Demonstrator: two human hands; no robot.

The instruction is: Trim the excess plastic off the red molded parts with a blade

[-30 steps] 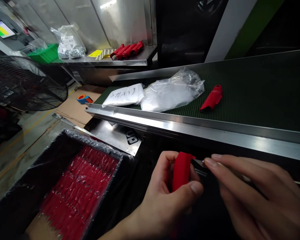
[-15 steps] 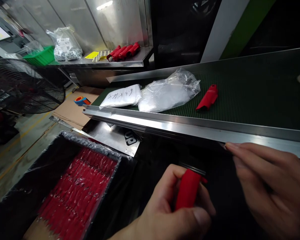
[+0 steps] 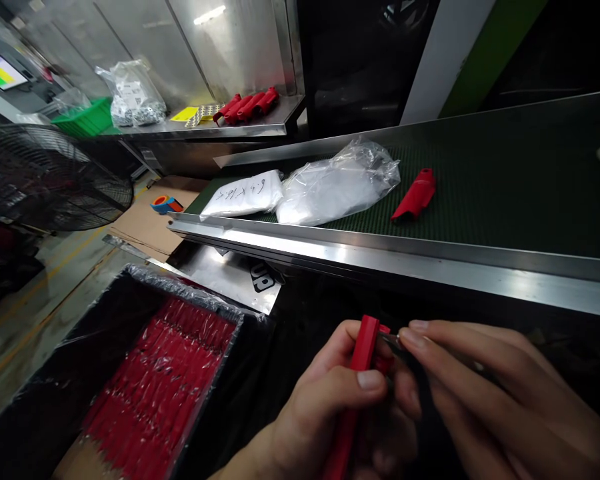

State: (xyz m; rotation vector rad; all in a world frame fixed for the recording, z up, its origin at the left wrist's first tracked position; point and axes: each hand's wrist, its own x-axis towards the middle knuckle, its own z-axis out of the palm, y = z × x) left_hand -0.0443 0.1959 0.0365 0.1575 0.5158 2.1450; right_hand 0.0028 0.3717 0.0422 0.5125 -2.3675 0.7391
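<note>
My left hand (image 3: 325,393) is closed round a red plastic part (image 3: 364,347), a long narrow shell held tilted in front of my body. The thumb lies along its side and the other fingers curl behind it. My right hand (image 3: 480,380) comes in from the right. Between its thumb and forefinger it pinches a small thin metal piece (image 3: 391,339), whose tip meets the upper right side of the red part. Too little of this metal piece shows to name its kind. Another red part (image 3: 416,193) lies on the green conveyor belt (image 3: 490,207) beyond my hands.
A metal rail (image 3: 430,260) edges the belt. Plastic bags (image 3: 337,187) lie on it. At lower left is a lined box (image 3: 130,280) of wrapped red parts (image 3: 160,380). Several red parts (image 3: 247,107) and a green bin (image 3: 83,120) sit on the back shelf. A fan (image 3: 50,177) stands left.
My right hand has moved left, bringing the metal piece to the red part. My left hand has turned the part so its narrow side shows. The belt's items stay put.
</note>
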